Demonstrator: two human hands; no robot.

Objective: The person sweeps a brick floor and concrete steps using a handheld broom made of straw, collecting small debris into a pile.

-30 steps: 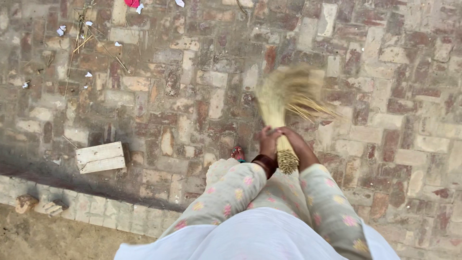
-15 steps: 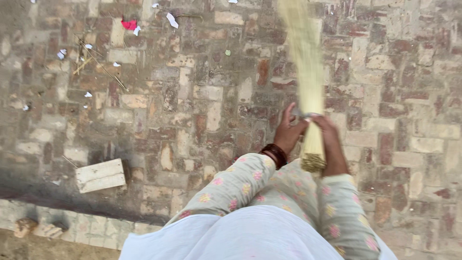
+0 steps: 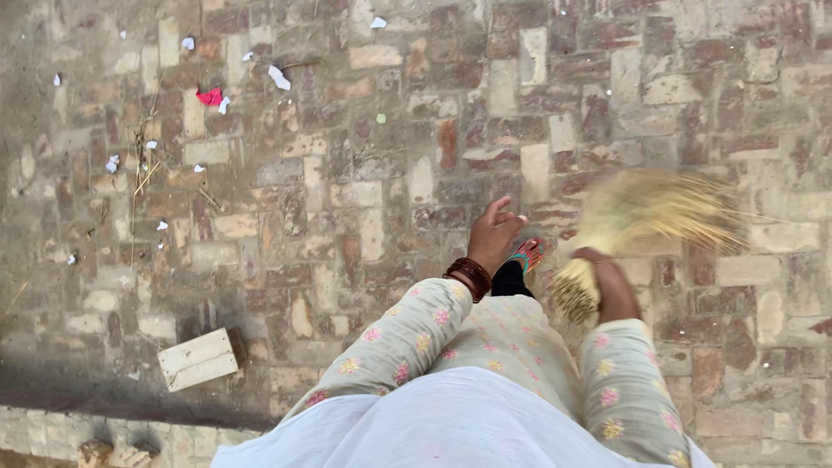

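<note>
Our right hand clasps a bristly straw broom over rough brick paving; our left hand hangs open, holding nothing.

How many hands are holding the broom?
1. The right hand grips the straw broom near its bound end; the left hand is off it, fingers loosely open beside it.

We record soft, even daylight, no glare. A dark shadow band crosses the brick floor lower left. The broom is motion-blurred; the bricks stay fairly sharp.
</note>
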